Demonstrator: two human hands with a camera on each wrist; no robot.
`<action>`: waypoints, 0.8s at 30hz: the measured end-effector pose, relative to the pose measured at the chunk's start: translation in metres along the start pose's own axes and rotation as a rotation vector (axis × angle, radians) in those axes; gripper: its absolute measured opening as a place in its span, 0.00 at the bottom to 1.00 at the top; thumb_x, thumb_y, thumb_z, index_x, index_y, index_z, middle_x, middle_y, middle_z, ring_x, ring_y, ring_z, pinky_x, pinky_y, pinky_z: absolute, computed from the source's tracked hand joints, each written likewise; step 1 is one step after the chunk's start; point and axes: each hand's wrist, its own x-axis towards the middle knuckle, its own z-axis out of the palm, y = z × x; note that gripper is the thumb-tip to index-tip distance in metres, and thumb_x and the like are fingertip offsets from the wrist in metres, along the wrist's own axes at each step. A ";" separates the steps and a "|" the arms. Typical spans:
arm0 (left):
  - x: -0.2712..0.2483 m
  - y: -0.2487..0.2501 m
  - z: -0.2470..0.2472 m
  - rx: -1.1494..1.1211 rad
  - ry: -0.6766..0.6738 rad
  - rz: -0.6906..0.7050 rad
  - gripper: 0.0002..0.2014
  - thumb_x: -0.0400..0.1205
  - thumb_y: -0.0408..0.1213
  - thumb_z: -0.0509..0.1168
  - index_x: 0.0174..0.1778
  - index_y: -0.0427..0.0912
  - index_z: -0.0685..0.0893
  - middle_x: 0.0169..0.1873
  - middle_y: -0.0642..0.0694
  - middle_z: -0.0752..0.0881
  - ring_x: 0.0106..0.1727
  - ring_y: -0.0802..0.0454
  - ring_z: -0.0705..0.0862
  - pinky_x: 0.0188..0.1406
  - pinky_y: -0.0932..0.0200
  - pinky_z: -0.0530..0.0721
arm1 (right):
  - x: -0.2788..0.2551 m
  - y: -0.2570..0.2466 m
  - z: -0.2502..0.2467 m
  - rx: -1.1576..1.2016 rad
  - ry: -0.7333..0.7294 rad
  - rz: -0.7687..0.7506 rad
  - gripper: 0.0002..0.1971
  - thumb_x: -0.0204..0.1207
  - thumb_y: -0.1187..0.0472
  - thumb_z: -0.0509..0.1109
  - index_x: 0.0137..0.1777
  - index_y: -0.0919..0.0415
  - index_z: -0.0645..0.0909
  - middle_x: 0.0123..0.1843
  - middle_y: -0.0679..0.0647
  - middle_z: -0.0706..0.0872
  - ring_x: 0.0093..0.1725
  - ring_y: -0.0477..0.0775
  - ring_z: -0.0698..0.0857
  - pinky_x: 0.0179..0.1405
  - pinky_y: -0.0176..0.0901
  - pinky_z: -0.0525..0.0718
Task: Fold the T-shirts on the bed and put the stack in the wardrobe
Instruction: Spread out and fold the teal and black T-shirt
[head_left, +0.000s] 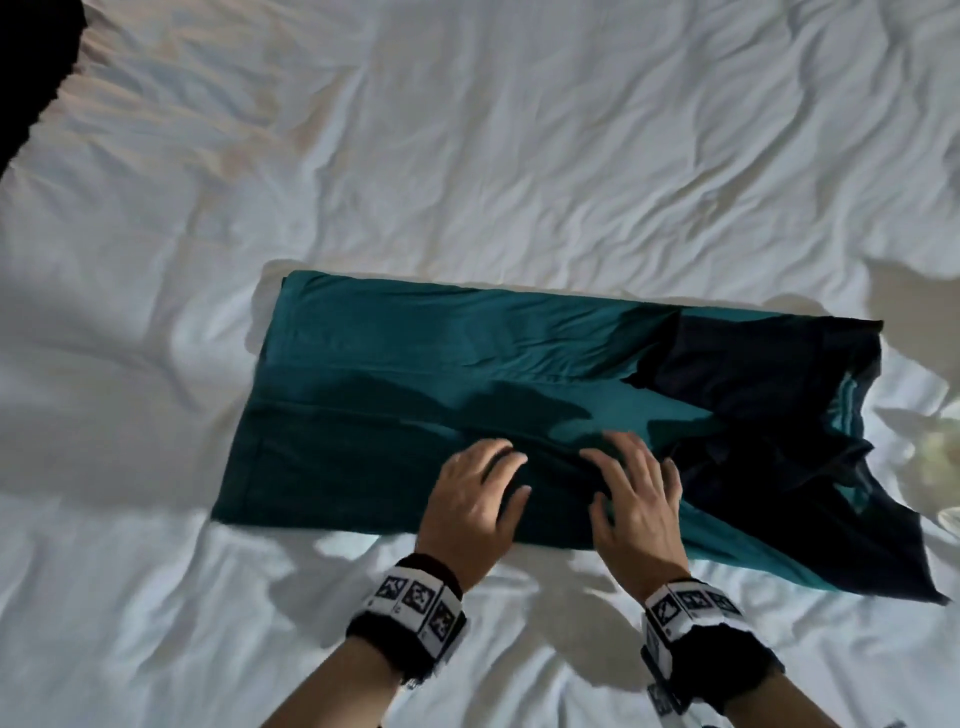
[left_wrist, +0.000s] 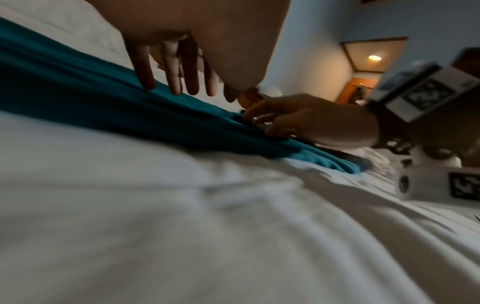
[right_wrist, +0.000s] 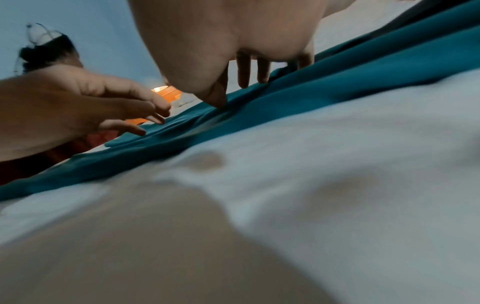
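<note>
A teal T-shirt lies folded into a long band across the white bed, its dark navy sleeves and collar end bunched at the right. Both hands rest side by side on the shirt's near half. My left hand has spread fingers touching the cloth. Just to its right, my right hand also presses down with spread fingers and thumb on the teal cloth, where a ridge of fabric rises between the hands. Neither hand clearly pinches the cloth. Only this one shirt shows.
Rumpled white sheet surrounds the shirt on all sides. The bed's left edge and a dark area lie at the far left. A pale object sits at the right edge. A lit doorway shows beyond the bed.
</note>
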 end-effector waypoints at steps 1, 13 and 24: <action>0.004 0.014 0.014 -0.025 -0.038 0.011 0.16 0.83 0.44 0.60 0.61 0.41 0.86 0.61 0.43 0.84 0.65 0.48 0.78 0.65 0.49 0.75 | -0.003 0.016 -0.010 -0.011 0.012 0.027 0.26 0.67 0.64 0.61 0.67 0.51 0.78 0.75 0.52 0.73 0.78 0.58 0.68 0.73 0.72 0.62; 0.045 0.070 0.069 0.082 -0.200 -0.104 0.21 0.75 0.54 0.57 0.57 0.51 0.86 0.57 0.53 0.85 0.61 0.50 0.80 0.61 0.50 0.67 | 0.058 0.151 -0.117 -0.435 -0.358 0.104 0.21 0.72 0.54 0.69 0.66 0.44 0.82 0.60 0.44 0.84 0.64 0.54 0.76 0.63 0.60 0.66; 0.084 0.083 0.083 0.162 -0.325 -0.285 0.17 0.79 0.51 0.62 0.59 0.47 0.84 0.54 0.50 0.84 0.59 0.43 0.78 0.58 0.44 0.70 | 0.022 0.113 -0.094 -0.167 0.330 0.298 0.33 0.65 0.62 0.69 0.74 0.52 0.73 0.79 0.57 0.69 0.76 0.63 0.67 0.72 0.71 0.65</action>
